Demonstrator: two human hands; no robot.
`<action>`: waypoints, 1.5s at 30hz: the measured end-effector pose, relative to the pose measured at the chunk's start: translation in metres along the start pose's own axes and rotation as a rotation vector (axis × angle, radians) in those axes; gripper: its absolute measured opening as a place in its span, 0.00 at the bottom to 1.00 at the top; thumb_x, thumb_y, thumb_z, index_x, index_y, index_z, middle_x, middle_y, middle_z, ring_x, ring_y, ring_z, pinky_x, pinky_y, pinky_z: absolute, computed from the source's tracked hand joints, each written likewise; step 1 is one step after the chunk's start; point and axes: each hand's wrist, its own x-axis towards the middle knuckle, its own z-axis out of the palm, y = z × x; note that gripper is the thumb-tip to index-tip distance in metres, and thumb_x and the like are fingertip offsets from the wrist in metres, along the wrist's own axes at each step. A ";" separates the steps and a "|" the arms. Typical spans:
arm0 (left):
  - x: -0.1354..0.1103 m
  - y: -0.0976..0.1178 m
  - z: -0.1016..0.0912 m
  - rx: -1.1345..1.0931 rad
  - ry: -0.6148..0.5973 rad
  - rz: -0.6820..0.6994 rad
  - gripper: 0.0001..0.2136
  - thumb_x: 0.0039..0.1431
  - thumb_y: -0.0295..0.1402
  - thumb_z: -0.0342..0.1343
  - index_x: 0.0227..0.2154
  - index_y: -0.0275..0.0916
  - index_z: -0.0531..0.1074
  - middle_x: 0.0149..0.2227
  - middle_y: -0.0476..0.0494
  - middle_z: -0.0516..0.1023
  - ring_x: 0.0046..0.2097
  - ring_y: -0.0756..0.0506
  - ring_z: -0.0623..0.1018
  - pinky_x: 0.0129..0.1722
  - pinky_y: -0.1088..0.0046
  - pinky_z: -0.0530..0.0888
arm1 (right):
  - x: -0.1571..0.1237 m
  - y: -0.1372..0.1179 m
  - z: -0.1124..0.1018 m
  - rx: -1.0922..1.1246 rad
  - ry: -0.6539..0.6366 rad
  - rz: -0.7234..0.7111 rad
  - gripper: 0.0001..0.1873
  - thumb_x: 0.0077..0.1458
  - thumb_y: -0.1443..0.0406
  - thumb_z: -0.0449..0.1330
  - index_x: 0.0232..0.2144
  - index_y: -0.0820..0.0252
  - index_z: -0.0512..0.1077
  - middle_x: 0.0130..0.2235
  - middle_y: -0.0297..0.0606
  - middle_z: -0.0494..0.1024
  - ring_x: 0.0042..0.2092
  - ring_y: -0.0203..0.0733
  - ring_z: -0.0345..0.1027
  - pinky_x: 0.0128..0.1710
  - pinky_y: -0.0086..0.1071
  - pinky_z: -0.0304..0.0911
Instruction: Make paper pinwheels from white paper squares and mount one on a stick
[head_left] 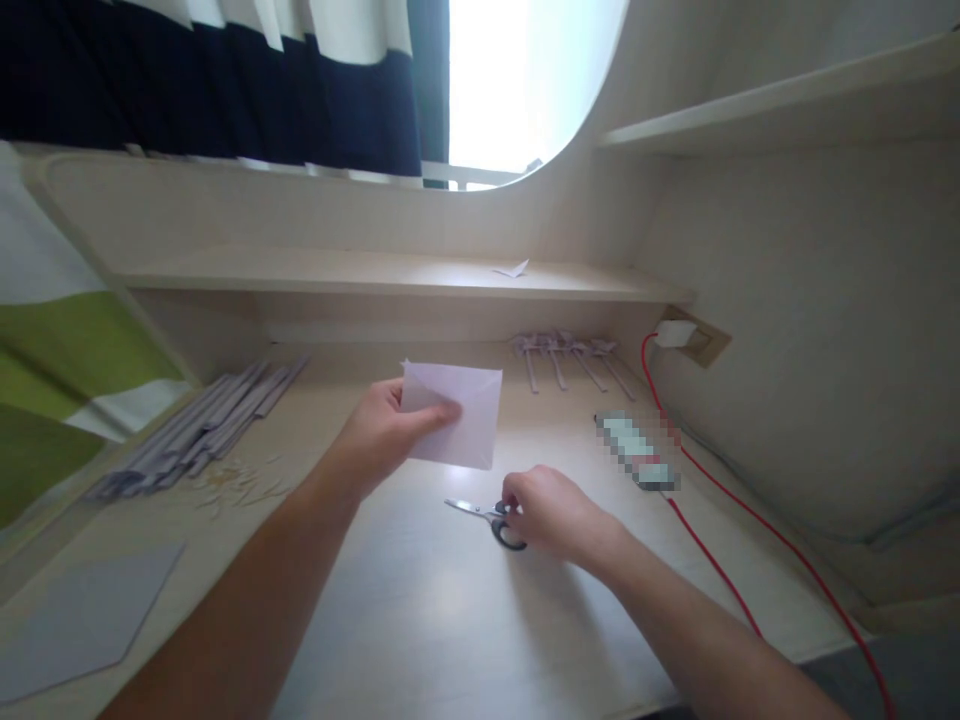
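My left hand [386,432] is closed on a folded sheet of pale lilac paper [461,415], held a little above the middle of the light wooden desk [420,610]. My right hand [551,512] rests on the desk just below and right of the paper, with its fingers curled on the dark handles of a small pair of scissors [487,516]. The scissors lie flat, blades pointing left.
A pile of long folded paper strips [199,425] lies at the left with small paper scraps [236,485] beside it. A flat sheet [82,620] sits at the near left. Several folded paper pieces [574,358] lie at the back. A red cable [720,500] runs from a wall plug [675,333].
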 end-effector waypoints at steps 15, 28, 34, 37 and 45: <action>0.013 0.030 -0.010 -0.104 -0.002 0.105 0.13 0.44 0.35 0.76 0.33 0.37 0.83 0.33 0.43 0.85 0.30 0.46 0.80 0.31 0.74 0.76 | 0.014 -0.035 -0.075 0.766 0.745 -0.766 0.08 0.58 0.75 0.67 0.37 0.59 0.82 0.37 0.39 0.86 0.38 0.38 0.80 0.41 0.32 0.74; 0.014 0.028 -0.012 -0.033 0.085 0.111 0.13 0.42 0.35 0.76 0.31 0.36 0.83 0.31 0.44 0.84 0.30 0.45 0.80 0.32 0.72 0.75 | 0.023 -0.032 -0.070 0.979 0.487 -0.586 0.04 0.57 0.69 0.70 0.37 0.58 0.83 0.36 0.38 0.86 0.37 0.39 0.80 0.39 0.31 0.77; 0.015 0.019 -0.013 -0.001 0.079 0.150 0.13 0.44 0.36 0.76 0.31 0.37 0.83 0.32 0.44 0.85 0.30 0.46 0.79 0.31 0.72 0.75 | 0.023 -0.031 -0.069 0.974 0.501 -0.537 0.03 0.56 0.69 0.69 0.35 0.59 0.83 0.35 0.38 0.86 0.35 0.39 0.80 0.38 0.32 0.78; 0.014 0.019 -0.012 0.033 0.091 0.146 0.13 0.45 0.37 0.76 0.31 0.37 0.83 0.32 0.44 0.85 0.29 0.46 0.79 0.30 0.73 0.74 | 0.023 -0.030 -0.070 0.960 0.511 -0.501 0.03 0.55 0.70 0.69 0.34 0.59 0.83 0.34 0.38 0.86 0.35 0.39 0.80 0.37 0.31 0.78; 0.011 0.021 -0.007 0.050 0.121 0.164 0.13 0.45 0.38 0.76 0.32 0.39 0.84 0.34 0.45 0.86 0.31 0.46 0.80 0.31 0.74 0.76 | 0.022 -0.029 -0.071 0.970 0.522 -0.443 0.02 0.54 0.70 0.68 0.33 0.60 0.82 0.32 0.36 0.85 0.33 0.37 0.80 0.35 0.29 0.77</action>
